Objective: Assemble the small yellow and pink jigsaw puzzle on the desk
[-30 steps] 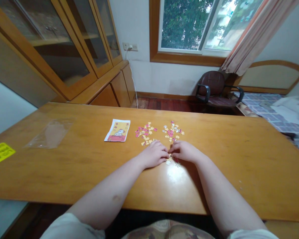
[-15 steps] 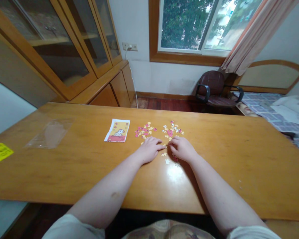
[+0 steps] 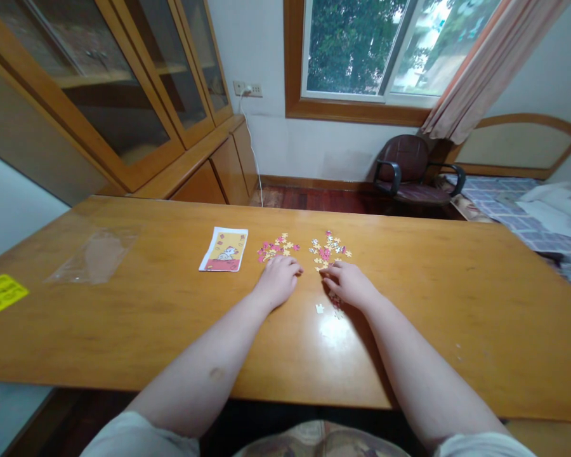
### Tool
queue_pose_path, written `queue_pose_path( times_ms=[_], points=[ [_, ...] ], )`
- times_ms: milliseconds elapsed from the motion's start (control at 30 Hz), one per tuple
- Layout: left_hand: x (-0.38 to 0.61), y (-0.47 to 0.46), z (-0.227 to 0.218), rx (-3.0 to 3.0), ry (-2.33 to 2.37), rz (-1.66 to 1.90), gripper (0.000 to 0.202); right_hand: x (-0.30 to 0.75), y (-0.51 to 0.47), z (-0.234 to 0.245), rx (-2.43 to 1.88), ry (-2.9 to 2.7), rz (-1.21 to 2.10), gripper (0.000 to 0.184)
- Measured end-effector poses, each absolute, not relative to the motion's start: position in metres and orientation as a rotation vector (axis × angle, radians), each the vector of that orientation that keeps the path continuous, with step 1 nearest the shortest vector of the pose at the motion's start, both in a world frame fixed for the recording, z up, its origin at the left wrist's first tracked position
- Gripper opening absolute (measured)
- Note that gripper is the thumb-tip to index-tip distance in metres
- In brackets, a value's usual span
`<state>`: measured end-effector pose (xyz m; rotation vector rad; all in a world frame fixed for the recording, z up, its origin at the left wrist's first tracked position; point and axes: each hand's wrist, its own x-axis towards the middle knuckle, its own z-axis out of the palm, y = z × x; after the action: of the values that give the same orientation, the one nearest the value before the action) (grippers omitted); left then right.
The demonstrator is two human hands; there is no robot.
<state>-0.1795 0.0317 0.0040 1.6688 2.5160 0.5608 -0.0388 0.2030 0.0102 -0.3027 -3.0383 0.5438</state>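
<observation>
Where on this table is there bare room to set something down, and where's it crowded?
Widest: the table right of the right forearm, bar small specks. Also: between the plastic bag and picture card; the card's near side, left of the left forearm. Crowded: around left hand and right hand, two clusters of puzzle pieces beyond, loose pieces near the right.

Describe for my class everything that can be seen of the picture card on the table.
The picture card looks like paper or thin card, with a white border. Its print has a yellow upper area, a pink-red band below, a white animal and small reddish shapes above it. It lies flat, face up, on the wooden table, left of the loose puzzle pieces. Only the table touches it; the left hand is apart from it.
</observation>
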Motion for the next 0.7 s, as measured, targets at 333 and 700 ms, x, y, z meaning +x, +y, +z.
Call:
queue_pose_path(
  times_ms=[333, 700],
  points=[
    [-0.156, 0.036, 0.007, 2.111, 1.921, 0.44, 0.018, -0.029, 0.22, 0.02, -0.459, -3.049, 0.664, 0.021],
    [-0.166, 0.039, -0.003, 1.829, 2.29, 0.482, 0.019, -0.023, 0.226, 0.015, -0.383, -3.158, 1.104, 0.021]
  ],
)
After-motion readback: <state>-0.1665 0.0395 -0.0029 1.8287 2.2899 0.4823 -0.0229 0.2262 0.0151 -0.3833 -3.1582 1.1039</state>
